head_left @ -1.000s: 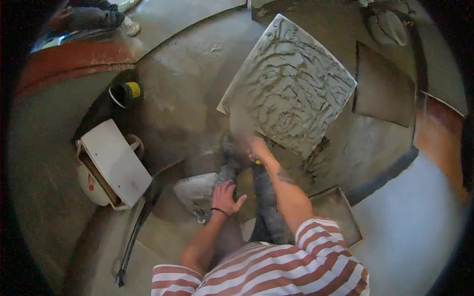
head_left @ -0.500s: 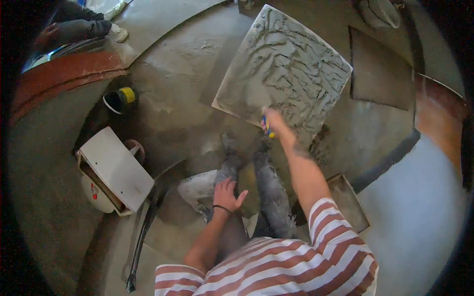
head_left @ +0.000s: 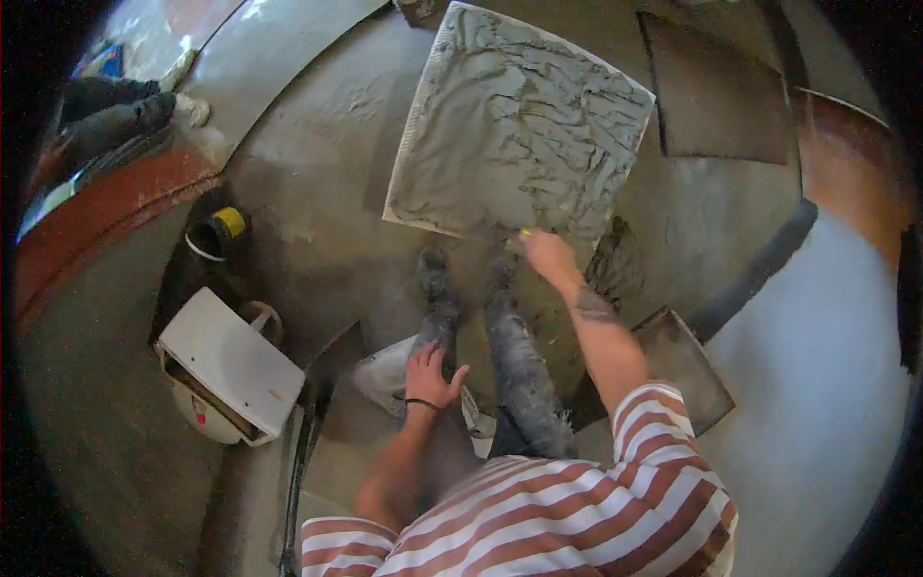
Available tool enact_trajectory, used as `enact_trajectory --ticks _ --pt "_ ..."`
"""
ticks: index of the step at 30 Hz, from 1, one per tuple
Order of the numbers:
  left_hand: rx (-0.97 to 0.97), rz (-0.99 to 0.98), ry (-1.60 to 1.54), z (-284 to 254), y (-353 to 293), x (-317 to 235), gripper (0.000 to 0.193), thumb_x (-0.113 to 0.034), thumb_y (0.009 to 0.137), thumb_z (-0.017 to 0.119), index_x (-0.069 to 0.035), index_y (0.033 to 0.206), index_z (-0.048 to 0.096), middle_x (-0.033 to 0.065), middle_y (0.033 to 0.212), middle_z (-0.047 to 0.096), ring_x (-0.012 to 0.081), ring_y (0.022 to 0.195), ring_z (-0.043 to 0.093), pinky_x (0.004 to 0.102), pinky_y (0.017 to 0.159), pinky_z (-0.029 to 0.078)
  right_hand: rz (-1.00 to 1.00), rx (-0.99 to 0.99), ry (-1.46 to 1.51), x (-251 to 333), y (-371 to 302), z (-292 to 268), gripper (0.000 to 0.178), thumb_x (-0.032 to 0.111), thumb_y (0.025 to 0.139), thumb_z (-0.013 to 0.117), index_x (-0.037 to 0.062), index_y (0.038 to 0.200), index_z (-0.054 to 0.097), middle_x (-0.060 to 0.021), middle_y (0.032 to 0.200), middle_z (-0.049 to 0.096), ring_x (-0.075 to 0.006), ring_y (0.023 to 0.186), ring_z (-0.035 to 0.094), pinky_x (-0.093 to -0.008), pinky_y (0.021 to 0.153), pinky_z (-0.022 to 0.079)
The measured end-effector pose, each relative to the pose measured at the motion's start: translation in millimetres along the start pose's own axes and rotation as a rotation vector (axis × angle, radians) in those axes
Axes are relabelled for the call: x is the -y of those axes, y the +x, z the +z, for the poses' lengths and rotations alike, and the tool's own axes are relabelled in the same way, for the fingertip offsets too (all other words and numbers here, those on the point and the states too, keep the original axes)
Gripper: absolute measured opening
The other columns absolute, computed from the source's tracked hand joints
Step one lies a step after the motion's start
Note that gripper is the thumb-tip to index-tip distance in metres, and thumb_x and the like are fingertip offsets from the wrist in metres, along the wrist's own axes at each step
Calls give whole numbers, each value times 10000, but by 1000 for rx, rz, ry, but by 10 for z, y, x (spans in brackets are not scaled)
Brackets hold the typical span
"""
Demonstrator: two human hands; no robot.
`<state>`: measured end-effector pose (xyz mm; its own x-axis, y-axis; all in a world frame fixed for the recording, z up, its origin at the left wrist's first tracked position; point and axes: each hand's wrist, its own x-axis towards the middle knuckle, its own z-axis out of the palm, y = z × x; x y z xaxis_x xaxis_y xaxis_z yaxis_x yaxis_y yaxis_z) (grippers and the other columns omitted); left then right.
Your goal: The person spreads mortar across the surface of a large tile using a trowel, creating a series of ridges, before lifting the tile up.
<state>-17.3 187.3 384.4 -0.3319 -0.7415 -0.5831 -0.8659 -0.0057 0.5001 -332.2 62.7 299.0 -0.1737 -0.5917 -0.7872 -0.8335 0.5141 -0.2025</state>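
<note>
A square tile [head_left: 415, 144] lies flat ahead of me, its upper face coated with wet grey mortar [head_left: 567, 125]. The mortar is smoother at the left and ridged at the right. My right hand [head_left: 552, 256] is closed round the handle of a trowel [head_left: 524, 233] just off the tile's near edge. Only the yellow end of that handle shows plainly; the blade is blurred against the dark floor. My left hand [head_left: 432, 375] rests on my left leg with its fingers spread, holding nothing.
Mortar smears [head_left: 615, 260] lie by the tile's near right corner. Dark square tiles lie at the far right [head_left: 716, 96] and beside my right hip [head_left: 678, 370]. At left stand a white box [head_left: 231, 361] and a black bucket [head_left: 207, 238]. Another person's legs [head_left: 120, 120] show at the far left.
My right hand has drawn back from the tile's near edge with the trowel. More of the mortar's left side looks smoothed. The view has shifted; my left hand stays on my leg.
</note>
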Motion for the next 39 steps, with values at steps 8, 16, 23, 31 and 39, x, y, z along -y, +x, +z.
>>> enact_trajectory --ticks 8,16,23,31,39 --pt "59 -4 57 -54 94 -57 582 -476 773 644 -12 1116 568 181 1254 496 381 1125 458 465 968 362 62 -177 284 -219 -609 41 468 444 926 424 40 1092 591 -183 927 648 -394 828 609 -470 745 472" --pt "157 6 120 -123 261 -214 615 -489 797 620 11 1147 542 208 1249 491 392 1140 453 453 976 363 394 140 702 -855 -725 444 352 341 923 456 52 1051 610 -143 771 631 -279 642 584 -391 612 490" --pt "126 99 198 -40 350 -245 527 -474 786 633 -34 1072 578 178 1220 511 375 1076 479 452 933 372 -65 -144 -22 -848 -881 201 300 309 909 464 62 897 633 -193 825 649 -378 784 625 -488 667 494" --pt "129 104 224 66 340 -281 549 -470 778 637 -15 1077 573 189 1215 520 389 1073 479 462 943 372 103 -137 -21 -1548 -699 -421 265 271 900 452 88 909 643 -169 836 659 -376 758 634 -487 654 510" --pt "163 129 280 71 425 -381 563 -491 795 603 -30 1116 564 174 1241 502 385 1083 472 467 961 360 306 -88 390 -1736 -920 366 416 422 919 427 84 1054 628 -211 1036 621 -416 961 578 -481 826 459"
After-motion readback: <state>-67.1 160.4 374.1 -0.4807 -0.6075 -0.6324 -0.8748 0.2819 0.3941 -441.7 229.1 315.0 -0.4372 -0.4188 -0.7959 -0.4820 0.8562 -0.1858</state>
